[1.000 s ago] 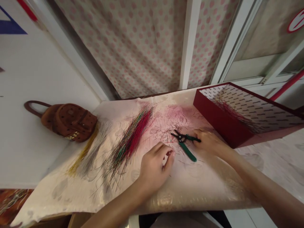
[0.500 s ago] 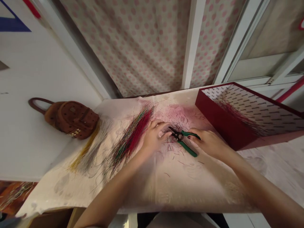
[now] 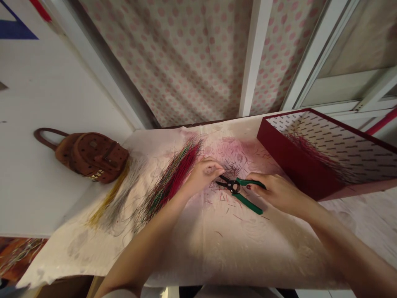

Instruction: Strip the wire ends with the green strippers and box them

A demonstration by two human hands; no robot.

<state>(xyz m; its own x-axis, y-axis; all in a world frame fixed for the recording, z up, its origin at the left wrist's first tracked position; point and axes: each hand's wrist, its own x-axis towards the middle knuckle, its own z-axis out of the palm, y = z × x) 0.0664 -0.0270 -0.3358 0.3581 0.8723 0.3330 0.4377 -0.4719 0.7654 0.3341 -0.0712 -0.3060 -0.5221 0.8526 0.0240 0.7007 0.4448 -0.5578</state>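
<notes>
My right hand grips the upper handle of green-handled wire strippers. Their dark jaws point left and stand apart, and the lower handle swings free of my fingers. Close by the jaws, my left hand is closed in a pinch, thumb against fingertips. Whatever lies in that pinch is too thin to make out. Short wire clippings are scattered under and around the tool. Left of my left hand lies a long bundle of red, green and dark wires.
Grey wires and yellow wires lie farther left beside a brown backpack. A dark red open box with a patterned lining stands at the right, with red and dark wires inside. A pale cloth covers the table.
The strippers have shifted slightly right and down with my right hand, and their jaws are wider apart. My left hand's thumb and fingers have come together near the jaws.
</notes>
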